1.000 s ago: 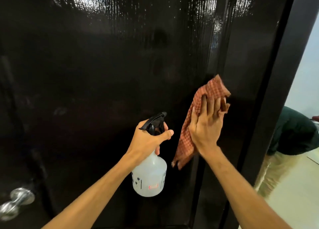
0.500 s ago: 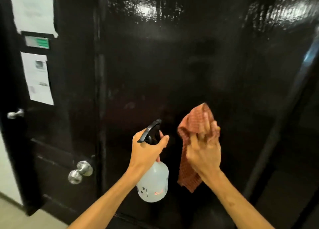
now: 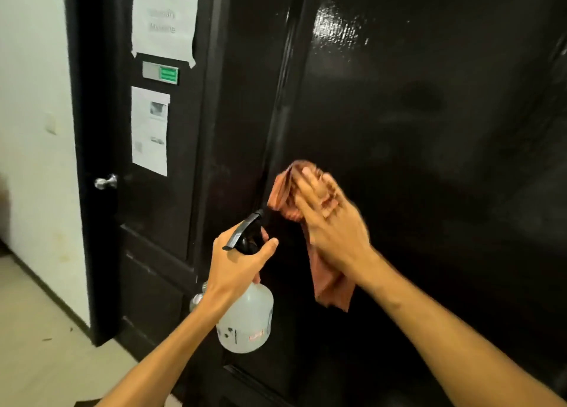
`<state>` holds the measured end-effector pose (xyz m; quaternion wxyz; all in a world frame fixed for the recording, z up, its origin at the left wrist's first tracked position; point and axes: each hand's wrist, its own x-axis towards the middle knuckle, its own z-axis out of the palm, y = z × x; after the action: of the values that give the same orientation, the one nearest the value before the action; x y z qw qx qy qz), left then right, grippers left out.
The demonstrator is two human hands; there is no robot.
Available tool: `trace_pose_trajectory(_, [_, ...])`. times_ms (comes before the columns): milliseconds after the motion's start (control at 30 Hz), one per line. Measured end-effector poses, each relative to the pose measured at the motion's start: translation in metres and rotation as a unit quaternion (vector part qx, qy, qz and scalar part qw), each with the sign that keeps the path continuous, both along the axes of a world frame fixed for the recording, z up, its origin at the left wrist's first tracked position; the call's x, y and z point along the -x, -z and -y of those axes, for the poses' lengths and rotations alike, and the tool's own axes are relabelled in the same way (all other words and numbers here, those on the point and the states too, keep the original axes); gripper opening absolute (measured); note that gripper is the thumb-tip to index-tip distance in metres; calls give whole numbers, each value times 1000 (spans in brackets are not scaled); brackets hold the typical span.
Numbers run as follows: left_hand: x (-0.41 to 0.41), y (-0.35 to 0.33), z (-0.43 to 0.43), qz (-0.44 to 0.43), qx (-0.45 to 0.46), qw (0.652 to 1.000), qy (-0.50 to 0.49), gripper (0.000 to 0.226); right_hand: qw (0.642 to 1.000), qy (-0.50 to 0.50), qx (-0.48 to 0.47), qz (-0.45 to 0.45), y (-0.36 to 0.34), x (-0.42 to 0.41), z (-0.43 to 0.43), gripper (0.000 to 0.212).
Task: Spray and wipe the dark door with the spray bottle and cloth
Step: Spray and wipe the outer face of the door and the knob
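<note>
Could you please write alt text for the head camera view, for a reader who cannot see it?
A person's right hand presses a reddish cloth against a glossy dark door, while the left hand grips a translucent spray bottle beside it. Further left are paper notices and a silver knob.

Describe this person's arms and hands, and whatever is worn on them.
Both arms are bare: the left forearm and right forearm show no sleeves as far as the frame reaches. The left hand has no glove, ring or watch in view. The right hand is gloveless too, but blur would hide any small ring.
</note>
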<state>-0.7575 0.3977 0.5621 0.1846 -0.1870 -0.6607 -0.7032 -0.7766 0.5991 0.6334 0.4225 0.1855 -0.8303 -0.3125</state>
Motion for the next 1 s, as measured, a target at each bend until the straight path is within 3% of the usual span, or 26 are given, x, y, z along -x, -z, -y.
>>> trace_pose_trajectory(100, [10,1,20,-5,-3,1000,-12,16,994,1,68,-89,-43,18,24,63])
trace_pose_trajectory(167, [14,0,33,-12,-6,1000,-26,15,993,-11,69,-90,-20,28,40,65])
trace_pose_trajectory(267, [15,3,50,-13,-10,999,-45,11,999,-11,-24,22,54,33,52,66])
trace_pose_trajectory(367, [20,7,67,-5,-5,999,-48,12,995,-27,-69,71,54,45,47,59])
trace_pose_trajectory(400, [24,8,72,-1,-1,999,-45,13,997,-44,-51,49,36,50,49,56])
trace_pose_trajectory(467, [32,10,78,9,2,999,-44,15,993,-93,12,-76,-18,60,55,50])
trace_pose_trajectory(600, [44,13,83,19,1,998,-52,16,976,-24,110,-188,-104,70,85,56])
trace_pose_trajectory(700, [55,18,90,32,-9,997,-65,16,991,-41,32,-121,-70,87,107,56])
trace_pose_trajectory(833, [63,30,103,49,-20,997,-61,13,981,-93,-135,107,25,102,121,46])
trace_pose_trajectory(900, [67,36,113,56,-23,996,-68,15,978,-87,-157,106,23,108,128,50])
trace_pose_trajectory(1000, [73,43,126,66,-24,994,-88,18,995,-55,-79,22,-4,124,144,55])
